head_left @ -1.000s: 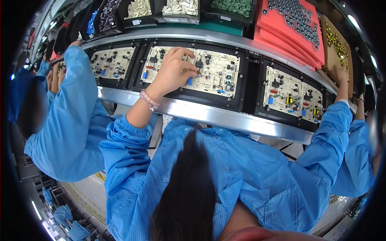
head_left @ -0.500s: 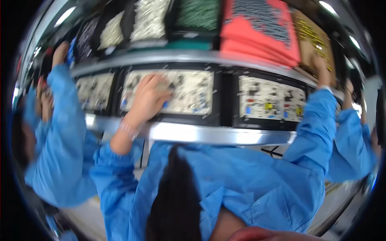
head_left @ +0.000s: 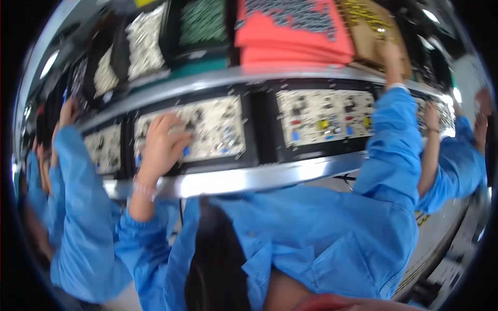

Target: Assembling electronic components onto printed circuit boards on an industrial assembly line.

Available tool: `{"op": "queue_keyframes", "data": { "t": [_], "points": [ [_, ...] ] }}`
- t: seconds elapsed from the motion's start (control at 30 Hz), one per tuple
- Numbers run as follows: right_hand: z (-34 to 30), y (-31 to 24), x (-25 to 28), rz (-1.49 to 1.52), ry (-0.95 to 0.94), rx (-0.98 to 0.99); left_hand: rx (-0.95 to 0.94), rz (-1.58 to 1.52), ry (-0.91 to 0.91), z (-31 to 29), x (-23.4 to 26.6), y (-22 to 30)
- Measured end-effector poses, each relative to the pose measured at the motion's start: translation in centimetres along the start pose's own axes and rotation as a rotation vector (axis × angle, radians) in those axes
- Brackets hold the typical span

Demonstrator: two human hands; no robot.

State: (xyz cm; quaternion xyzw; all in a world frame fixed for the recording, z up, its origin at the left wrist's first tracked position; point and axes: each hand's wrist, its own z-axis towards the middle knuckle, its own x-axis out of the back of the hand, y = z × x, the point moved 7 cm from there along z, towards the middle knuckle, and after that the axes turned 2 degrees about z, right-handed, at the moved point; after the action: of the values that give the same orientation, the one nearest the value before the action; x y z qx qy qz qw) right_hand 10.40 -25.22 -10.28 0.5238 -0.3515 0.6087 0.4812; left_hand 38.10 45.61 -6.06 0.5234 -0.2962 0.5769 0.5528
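My left hand (head_left: 163, 145), with a band at its wrist, hovers over the left part of a pale circuit board (head_left: 215, 124) set in a black frame. Its fingers are curled inward with the thumb close by; what they hold, if anything, is hidden. Far to the right, my right hand (head_left: 390, 54) reaches onto a brown cardboard sheet (head_left: 365, 36), its fingertips at the small yellow components (head_left: 360, 13) lying there. Blur hides whether those fingers grip one. Between my arms lies a second framed board (head_left: 327, 114) carrying blue, yellow, red and black parts.
A metal rail (head_left: 223, 181) runs along the near edge. Beyond the boards stand a pink stack (head_left: 290, 54) topped with grey parts, a bin of green parts (head_left: 202, 23) and bins of whitish parts (head_left: 145, 41). Co-workers' blue sleeves (head_left: 85, 197) flank me both sides.
The whole view has swung, so boards and bins sit further left and tilted. My right hand has moved up the cardboard towards the yellow components. My left hand stays curled over its board.
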Motion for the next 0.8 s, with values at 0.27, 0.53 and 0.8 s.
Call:
{"op": "queue_keyframes", "data": {
  "t": [0.27, 0.53, 0.8],
  "points": [
    [1.0, -5.0, 4.5, 1.299, 0.236, 0.172, 0.014, -0.130, 0.057, -0.3, -0.9, -1.4],
    [-16.6, -19.3, 19.4, 1.402, 0.176, 0.607, 0.058, -0.209, 0.074, -2.4, -1.3, -3.2],
    [-28.9, -27.3, 23.4, 1.503, -0.147, 0.720, 0.004, -0.166, 0.090, -1.4, -1.3, -2.6]
  ]
}}
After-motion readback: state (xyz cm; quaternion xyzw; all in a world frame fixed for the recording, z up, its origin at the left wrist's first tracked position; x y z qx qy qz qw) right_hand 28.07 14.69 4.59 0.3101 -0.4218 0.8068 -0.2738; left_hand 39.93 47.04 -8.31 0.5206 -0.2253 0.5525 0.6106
